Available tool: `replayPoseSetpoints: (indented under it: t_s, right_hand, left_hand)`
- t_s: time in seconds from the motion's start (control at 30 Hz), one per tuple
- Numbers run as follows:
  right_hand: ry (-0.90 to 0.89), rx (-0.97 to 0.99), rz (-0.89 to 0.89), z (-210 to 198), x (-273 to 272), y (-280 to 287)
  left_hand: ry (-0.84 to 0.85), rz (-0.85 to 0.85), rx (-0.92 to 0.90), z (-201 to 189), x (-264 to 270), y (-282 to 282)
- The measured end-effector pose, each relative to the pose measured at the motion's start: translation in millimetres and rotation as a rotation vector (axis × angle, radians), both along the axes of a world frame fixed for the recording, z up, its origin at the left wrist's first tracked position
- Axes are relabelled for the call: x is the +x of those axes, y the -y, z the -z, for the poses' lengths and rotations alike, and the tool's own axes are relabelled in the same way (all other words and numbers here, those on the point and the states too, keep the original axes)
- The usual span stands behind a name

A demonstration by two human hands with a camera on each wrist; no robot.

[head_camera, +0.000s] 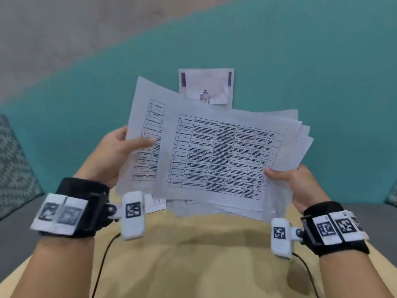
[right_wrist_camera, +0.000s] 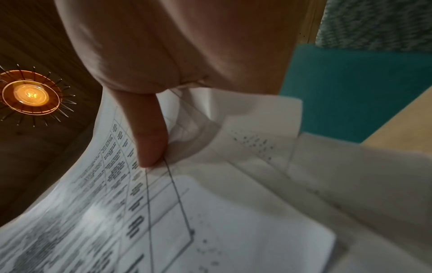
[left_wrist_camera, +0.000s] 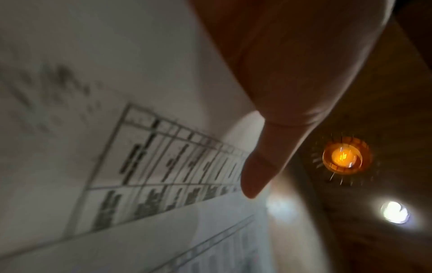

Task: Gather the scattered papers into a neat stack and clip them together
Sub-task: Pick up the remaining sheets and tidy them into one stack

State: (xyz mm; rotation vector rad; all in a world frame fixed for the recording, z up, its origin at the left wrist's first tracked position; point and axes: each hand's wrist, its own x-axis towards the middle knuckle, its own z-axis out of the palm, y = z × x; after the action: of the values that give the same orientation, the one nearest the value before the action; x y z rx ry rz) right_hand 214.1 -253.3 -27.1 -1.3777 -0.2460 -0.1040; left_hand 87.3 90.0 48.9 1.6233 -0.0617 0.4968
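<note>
I hold an uneven sheaf of white papers (head_camera: 223,155) printed with tables, lifted above the tan table (head_camera: 193,254). My left hand (head_camera: 126,147) grips its left side, thumb lying on top of a sheet. My right hand (head_camera: 287,177) pinches the lower right corner, thumb on the top sheet. The sheets are fanned and skewed, edges not aligned. In the left wrist view the thumb (left_wrist_camera: 259,175) presses on the papers (left_wrist_camera: 140,166). The right wrist view has the thumb (right_wrist_camera: 149,140) pinning the papers (right_wrist_camera: 187,212). No clip is in view.
One more sheet with purple marks (head_camera: 206,87) lies beyond the sheaf against a teal cushion (head_camera: 300,72). Some paper edges (head_camera: 156,204) peek out under the sheaf. A patterned cushion (head_camera: 15,164) sits at the left. Cables (head_camera: 103,261) trail from the wrist cameras.
</note>
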Motion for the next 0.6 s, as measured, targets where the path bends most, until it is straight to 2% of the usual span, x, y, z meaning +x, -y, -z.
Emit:
replayPoseSetpoints:
  t_s: [0.03, 0.1, 0.23, 0.43, 0.6]
  right_hand:
    - [0.008, 0.007, 0.002, -1.0, -0.3, 0.1]
    - [0.019, 0.017, 0.004, -1.6, 0.1, -0.2]
    - [0.022, 0.033, 0.021, 2.4, 3.3, 0.5]
    - [-0.076, -0.041, 0.014, 30.9, 14.3, -1.7]
    - [-0.117, -0.104, 0.025, 42.9, 18.8, -4.1]
  left_hand:
    - [-0.022, -0.068, 0.059, 5.4, 5.6, 0.8]
    - [-0.088, -0.099, 0.091, 17.7, 14.8, 2.0]
    - [-0.130, -0.048, -0.003, 36.7, 27.7, 3.3]
    - [-0.242, -0.134, -0.005, 88.5, 56.4, 2.2]
    - [-0.340, 0.049, -0.286, 93.1, 56.9, 3.0]
